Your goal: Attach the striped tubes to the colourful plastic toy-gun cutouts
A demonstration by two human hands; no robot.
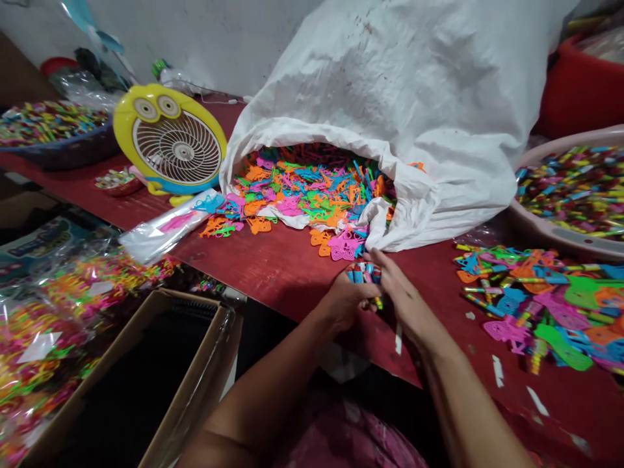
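My left hand (344,300) and my right hand (402,296) meet over the red table (273,273), both closed round a small bundle of coloured sticks (364,273). Just beyond them a big white sack (414,110) lies on its side, spilling bright plastic toy pieces (307,188) onto the table. A few orange and pink pieces (336,244) lie right in front of my fingers.
A yellow cartoon desk fan (170,140) stands at the left, with a clear packet (163,231) before it. A pink basin of coloured sticks (575,188) and a heap of toy pieces (550,305) lie at the right. An open cardboard box (146,377) and bagged toys (49,312) sit below left.
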